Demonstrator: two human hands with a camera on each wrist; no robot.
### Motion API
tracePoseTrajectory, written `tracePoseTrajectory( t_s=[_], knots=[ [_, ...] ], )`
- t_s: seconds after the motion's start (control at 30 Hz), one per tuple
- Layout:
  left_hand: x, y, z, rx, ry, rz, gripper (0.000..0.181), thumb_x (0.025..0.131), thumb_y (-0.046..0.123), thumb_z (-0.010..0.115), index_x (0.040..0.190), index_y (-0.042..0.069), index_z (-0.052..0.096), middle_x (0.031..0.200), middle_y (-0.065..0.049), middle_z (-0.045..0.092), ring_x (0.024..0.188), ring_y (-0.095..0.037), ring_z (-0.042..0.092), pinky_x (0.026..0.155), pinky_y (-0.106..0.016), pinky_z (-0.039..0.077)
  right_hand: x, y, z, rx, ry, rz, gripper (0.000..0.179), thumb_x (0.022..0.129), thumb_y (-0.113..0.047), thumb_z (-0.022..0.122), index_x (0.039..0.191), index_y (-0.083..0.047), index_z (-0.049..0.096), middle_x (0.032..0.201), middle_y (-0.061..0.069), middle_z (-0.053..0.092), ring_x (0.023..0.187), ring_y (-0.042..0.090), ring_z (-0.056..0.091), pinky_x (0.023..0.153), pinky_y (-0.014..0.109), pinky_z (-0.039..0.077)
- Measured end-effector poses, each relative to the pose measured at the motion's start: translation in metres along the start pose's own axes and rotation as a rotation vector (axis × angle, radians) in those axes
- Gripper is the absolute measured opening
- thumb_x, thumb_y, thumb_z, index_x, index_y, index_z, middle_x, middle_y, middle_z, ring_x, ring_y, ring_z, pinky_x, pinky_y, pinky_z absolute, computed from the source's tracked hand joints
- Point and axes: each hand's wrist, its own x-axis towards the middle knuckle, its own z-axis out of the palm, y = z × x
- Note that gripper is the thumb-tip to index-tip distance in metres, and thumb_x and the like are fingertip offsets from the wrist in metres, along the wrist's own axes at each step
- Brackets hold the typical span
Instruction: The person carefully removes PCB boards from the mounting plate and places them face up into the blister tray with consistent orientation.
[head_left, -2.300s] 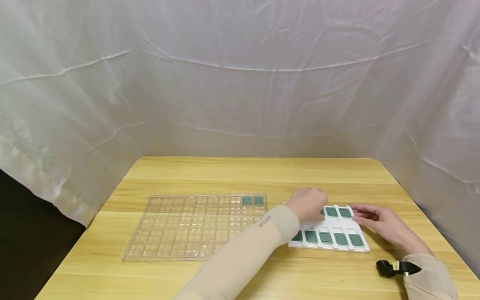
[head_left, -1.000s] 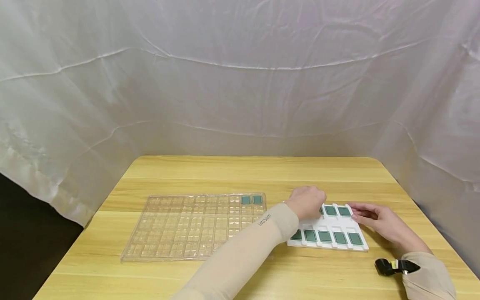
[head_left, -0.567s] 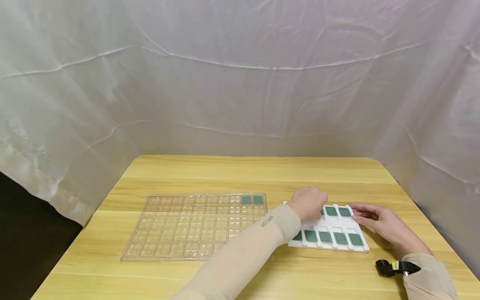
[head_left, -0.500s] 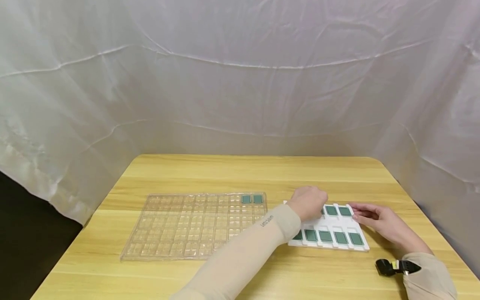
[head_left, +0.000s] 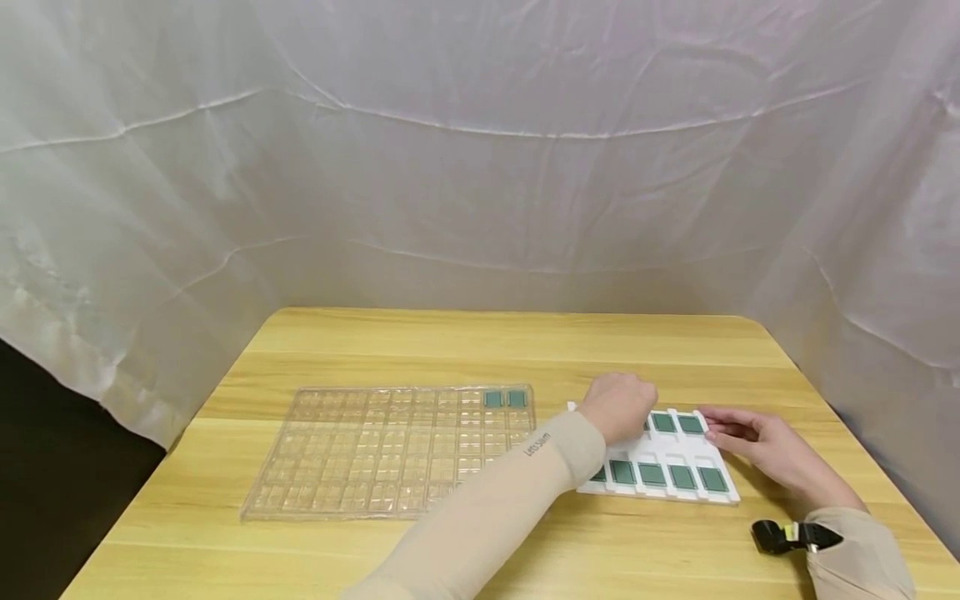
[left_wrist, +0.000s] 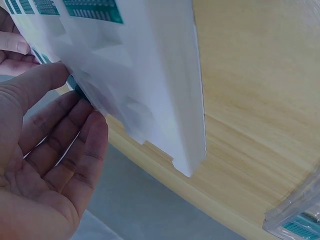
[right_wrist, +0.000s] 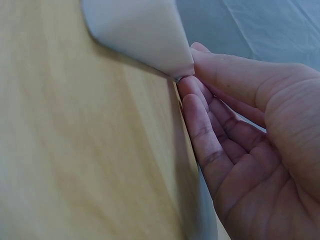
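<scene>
A white plastic tray (head_left: 630,452) lies at the right of the table, with green square chips (head_left: 652,475) in rows along its near and far sides. My left hand (head_left: 619,407) reaches over its far left part and covers several slots there. In the left wrist view, the thumb and fingers pinch a dark green chip (left_wrist: 76,87) at the tray's edge; most of that chip is hidden. My right hand (head_left: 772,450) holds the tray's far right corner, the thumb above and the fingertips below, as the right wrist view shows.
Left of the white tray lies a clear plastic tray (head_left: 390,450) with many pockets; two green chips (head_left: 506,399) sit in its far right corner. The left forearm crosses its near right part. A black wrist camera (head_left: 795,536) sits on the right sleeve. Pale cloth (head_left: 525,200) hangs around the table.
</scene>
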Motion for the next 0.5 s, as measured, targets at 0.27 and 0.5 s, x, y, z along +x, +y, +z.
tracePoseTrajectory(
  t_s=[0.27, 0.5],
  knots=[
    [0.0055, 0.0024, -0.0037, 0.032, 0.029, 0.019, 0.016, 0.103, 0.017, 0.069, 0.093, 0.03, 0.07, 0.074, 0.013, 0.058, 0.064, -0.004, 0.047, 0.052, -0.017, 0.043, 0.0, -0.0009, -0.0083, -0.022, 0.015, -0.023, 0.053, 0.104, -0.023, 0.072, 0.147, 0.005, 0.06, 0.127, 0.016, 0.076, 0.101, -0.015, 0.063, 0.085, 0.005, 0.047],
    [0.0003, -0.0009, 0.0033, 0.031, 0.069, 0.03, 0.016, 0.099, 0.016, 0.074, 0.089, 0.028, 0.07, 0.074, 0.013, 0.058, 0.065, -0.004, 0.047, 0.052, -0.018, 0.042, 0.0001, 0.0026, 0.0, -0.005, 0.011, -0.023, 0.051, 0.104, -0.021, 0.072, 0.146, 0.006, 0.06, 0.131, 0.021, 0.074, 0.101, -0.013, 0.063, 0.083, 0.01, 0.05]
  ],
)
